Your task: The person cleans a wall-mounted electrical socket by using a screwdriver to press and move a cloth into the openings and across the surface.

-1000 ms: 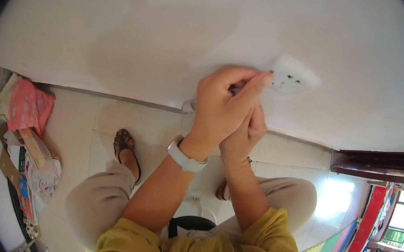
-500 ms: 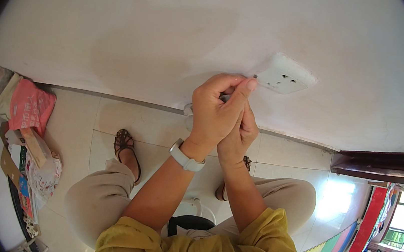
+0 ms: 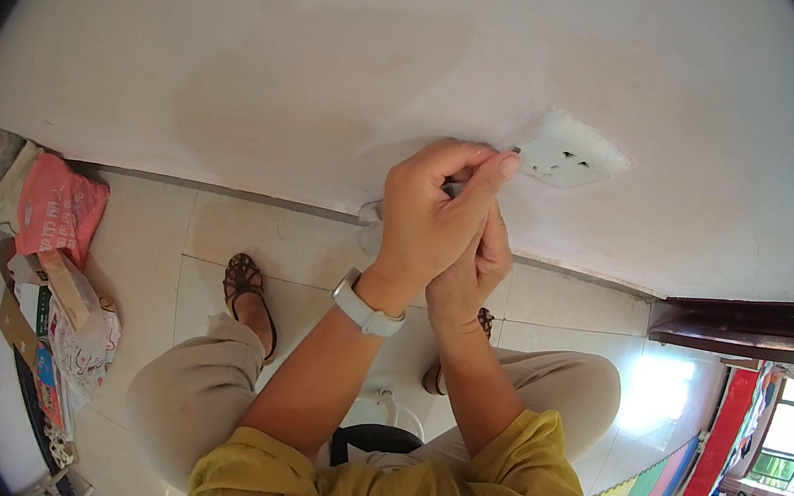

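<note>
A white wall socket (image 3: 586,162) with dark slots is set in the pale wall. Beside its left edge, my left hand (image 3: 429,214), with a light-banded watch at the wrist, pinches a small dark-tipped thing (image 3: 516,151) between thumb and forefinger. Its dark end pokes past the fingertips, near the socket's edge; most of it is covered, so its kind does not show. My right hand (image 3: 476,270) is pressed against the left one from below and behind, its fingers curled. A greyish bit shows in the gap of the left hand, and what the right hand holds is hidden.
A whitish crumpled object (image 3: 371,213) lies at the wall's foot. Far left are a red bag (image 3: 60,207), a wooden piece (image 3: 65,289) and other bags. A dark wooden frame (image 3: 754,327) stands right, with a red cloth (image 3: 723,437) beyond. Beneath me is a seat (image 3: 378,436).
Both hands have shifted slightly right. The small dark tip has moved with them and sits closer to the socket's left side. Both hands keep their grip.
</note>
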`<state>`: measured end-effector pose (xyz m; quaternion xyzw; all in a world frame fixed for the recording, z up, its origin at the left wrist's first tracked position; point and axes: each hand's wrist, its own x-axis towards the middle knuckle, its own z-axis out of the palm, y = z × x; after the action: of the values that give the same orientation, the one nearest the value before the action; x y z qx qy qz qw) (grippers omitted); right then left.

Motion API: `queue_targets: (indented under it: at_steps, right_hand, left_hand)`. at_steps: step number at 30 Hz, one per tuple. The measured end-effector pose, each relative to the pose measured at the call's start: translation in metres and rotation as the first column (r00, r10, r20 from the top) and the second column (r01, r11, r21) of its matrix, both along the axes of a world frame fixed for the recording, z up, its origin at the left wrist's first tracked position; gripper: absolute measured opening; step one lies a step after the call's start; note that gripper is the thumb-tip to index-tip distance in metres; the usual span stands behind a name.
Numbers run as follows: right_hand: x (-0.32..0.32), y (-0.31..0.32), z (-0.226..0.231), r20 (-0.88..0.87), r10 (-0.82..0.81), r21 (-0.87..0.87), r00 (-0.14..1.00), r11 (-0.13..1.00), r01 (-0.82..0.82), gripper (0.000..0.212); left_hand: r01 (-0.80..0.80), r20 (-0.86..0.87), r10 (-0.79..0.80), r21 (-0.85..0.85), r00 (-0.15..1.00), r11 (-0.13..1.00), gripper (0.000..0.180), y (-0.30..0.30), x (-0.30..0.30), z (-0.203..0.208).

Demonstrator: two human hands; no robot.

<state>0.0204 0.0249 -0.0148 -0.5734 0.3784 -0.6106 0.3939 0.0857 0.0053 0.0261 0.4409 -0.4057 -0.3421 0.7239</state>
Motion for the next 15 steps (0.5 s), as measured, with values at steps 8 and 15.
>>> queue_targets:
  at_steps: [8, 15]
  right_hand:
    - [0.000, -0.002, 0.005, -0.052, -0.026, -0.018, 0.998, 1.000, 0.025, 0.030]
    - [0.008, -0.004, 0.015, -0.033, -0.051, -0.011, 0.998, 0.999, 0.050, 0.030]
  left_hand:
    - [-0.041, 0.005, 0.041, 0.026, 0.999, 0.999, 0.021, 0.000, -0.001, 0.004]
    - [-0.007, -0.038, 0.011, 0.109, 0.999, 0.994, 0.022, 0.000, 0.004, 0.015]
